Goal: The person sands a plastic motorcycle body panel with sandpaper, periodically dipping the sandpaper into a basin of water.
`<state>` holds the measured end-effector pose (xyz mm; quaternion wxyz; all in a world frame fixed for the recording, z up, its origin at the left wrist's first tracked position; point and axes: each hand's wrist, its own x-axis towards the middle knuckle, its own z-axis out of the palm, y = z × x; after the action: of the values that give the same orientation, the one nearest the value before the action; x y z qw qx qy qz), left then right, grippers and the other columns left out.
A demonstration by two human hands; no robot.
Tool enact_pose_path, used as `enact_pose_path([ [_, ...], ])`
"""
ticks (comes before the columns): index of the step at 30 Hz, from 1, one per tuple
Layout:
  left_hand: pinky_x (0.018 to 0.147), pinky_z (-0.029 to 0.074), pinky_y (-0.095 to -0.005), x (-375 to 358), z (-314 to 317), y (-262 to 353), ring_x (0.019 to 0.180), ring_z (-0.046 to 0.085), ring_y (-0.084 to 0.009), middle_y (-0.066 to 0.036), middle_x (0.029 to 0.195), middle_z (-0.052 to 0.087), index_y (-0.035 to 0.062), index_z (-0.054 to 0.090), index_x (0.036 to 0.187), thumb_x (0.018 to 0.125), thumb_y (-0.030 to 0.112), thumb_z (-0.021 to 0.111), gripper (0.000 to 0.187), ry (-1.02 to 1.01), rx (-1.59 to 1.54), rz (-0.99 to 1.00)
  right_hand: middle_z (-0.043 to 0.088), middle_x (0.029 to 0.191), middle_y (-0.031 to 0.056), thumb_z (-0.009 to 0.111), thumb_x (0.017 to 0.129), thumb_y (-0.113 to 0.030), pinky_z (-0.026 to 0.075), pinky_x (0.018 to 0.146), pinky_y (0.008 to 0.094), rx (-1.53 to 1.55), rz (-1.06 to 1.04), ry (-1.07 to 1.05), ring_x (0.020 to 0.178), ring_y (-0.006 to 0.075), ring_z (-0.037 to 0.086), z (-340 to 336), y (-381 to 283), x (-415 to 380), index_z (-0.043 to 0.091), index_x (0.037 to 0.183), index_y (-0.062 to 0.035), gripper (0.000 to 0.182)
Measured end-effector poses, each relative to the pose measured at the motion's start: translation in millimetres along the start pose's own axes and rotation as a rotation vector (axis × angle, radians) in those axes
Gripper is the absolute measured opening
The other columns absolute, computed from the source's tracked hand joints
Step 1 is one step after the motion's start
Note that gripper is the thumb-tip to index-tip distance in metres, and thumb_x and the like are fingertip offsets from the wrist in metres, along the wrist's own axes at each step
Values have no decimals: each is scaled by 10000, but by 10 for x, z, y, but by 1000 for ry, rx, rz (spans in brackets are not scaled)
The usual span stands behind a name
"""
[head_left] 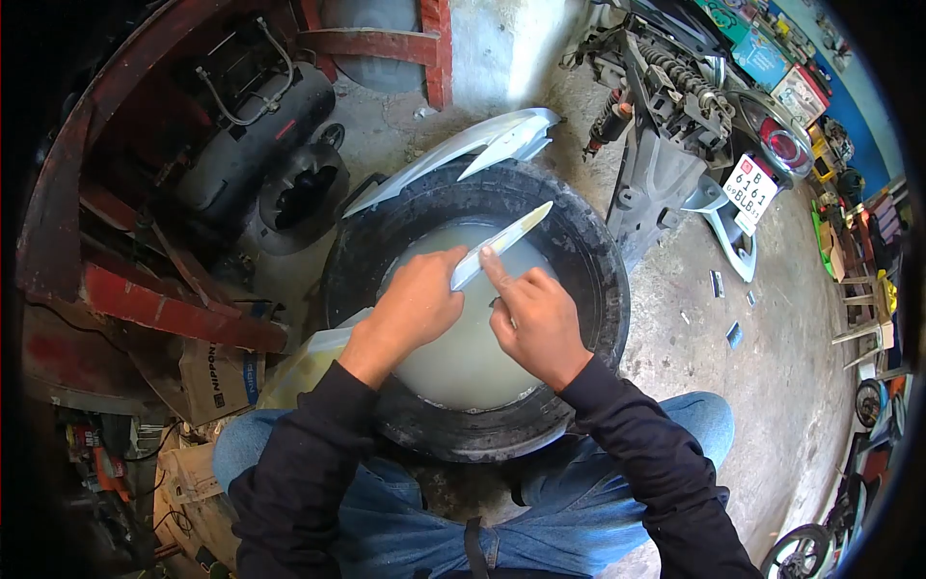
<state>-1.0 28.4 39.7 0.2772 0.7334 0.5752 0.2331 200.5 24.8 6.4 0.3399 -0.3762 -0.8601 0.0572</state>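
Observation:
My left hand is closed round the lower end of a long, narrow white panel with a yellowish tip that points up and to the right. The index finger of my right hand rests on the panel's surface; its other fingers are curled, and whether they hold anything is hidden. Both hands are over a round black tub with cloudy water in it. A white curved fairing piece lies across the tub's far rim. Beside my left forearm is a pale yellowish panel.
A partly dismantled motorcycle with a number plate stands at the back right. A black compressor tank and a red frame are at the left. Small scraps lie on the concrete floor.

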Motion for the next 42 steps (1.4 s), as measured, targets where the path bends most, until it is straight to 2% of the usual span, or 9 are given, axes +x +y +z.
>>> enact_pose_path([
  [17, 911, 529, -492, 16, -5, -2, 1031, 670, -487, -323, 1076, 695, -27, 624, 1316, 802, 21, 569, 519, -24, 19, -19, 546, 676, 23, 681, 769, -46, 489, 685, 392, -68, 1, -18, 724, 243, 558, -77, 170, 55, 523, 1536, -239, 806],
  [20, 870, 506, -564, -2, -5, 12, 970, 644, -507, -310, 998, 689, -31, 645, 1114, 788, 6, 582, 334, 20, -14, 27, 570, 690, 34, 680, 765, -44, 492, 679, 396, -116, 29, -1, 715, 252, 558, -63, 239, 47, 495, 1553, -193, 823],
  [26, 868, 502, -570, 17, 12, -31, 974, 639, -511, -314, 988, 683, -34, 638, 1128, 788, 13, 585, 347, 13, -1, 26, 606, 734, 68, 665, 771, 6, 526, 695, 391, 45, -23, -59, 729, 245, 598, -42, 8, 27, 512, 1528, -93, 779],
  [28, 910, 526, -499, 21, -27, -6, 1029, 665, -493, -329, 1069, 690, -26, 619, 1313, 791, 7, 568, 526, -28, 0, -3, 624, 752, 70, 661, 773, 7, 526, 706, 386, 66, -42, -79, 743, 241, 610, -22, 36, 10, 511, 1533, -112, 784],
  [31, 917, 522, -491, 41, 16, -87, 1058, 655, -490, -328, 1085, 683, -21, 600, 1340, 795, 10, 581, 546, -18, 5, -1, 626, 737, 82, 649, 802, -38, 512, 707, 430, 74, -51, -125, 736, 284, 587, -2, 137, 9, 451, 1564, -95, 790],
  [34, 950, 514, -492, 52, 58, -158, 1118, 635, -484, -318, 1169, 667, -20, 562, 1376, 809, 23, 598, 570, -41, 44, -32, 662, 798, 117, 639, 871, -59, 518, 742, 461, 141, 187, -40, 773, 321, 616, 77, 217, -14, 467, 1547, -93, 699],
  [36, 916, 511, -525, 44, 118, -251, 1073, 638, -486, -305, 1115, 665, -24, 556, 1313, 816, 49, 624, 506, 26, 98, 20, 711, 938, 164, 631, 940, -69, 543, 784, 377, 320, 411, 4, 853, 262, 677, 106, 253, -17, 560, 1448, -60, 512],
  [40, 888, 512, -556, 85, 170, -356, 1026, 643, -481, -285, 1045, 658, -23, 534, 1257, 827, 92, 670, 465, 54, 169, 16, 733, 996, 131, 634, 968, -92, 549, 807, 343, 508, 643, 129, 908, 199, 696, 341, 450, -53, 627, 1336, -28, 374],
  [42, 890, 516, -556, 88, 231, -377, 1024, 648, -476, -282, 1051, 661, -22, 535, 1249, 828, 95, 675, 458, 38, 192, -1, 726, 996, 83, 656, 947, -76, 553, 803, 332, 826, 1020, 27, 875, 181, 690, 533, 671, -160, 674, 1201, 6, 268],
])
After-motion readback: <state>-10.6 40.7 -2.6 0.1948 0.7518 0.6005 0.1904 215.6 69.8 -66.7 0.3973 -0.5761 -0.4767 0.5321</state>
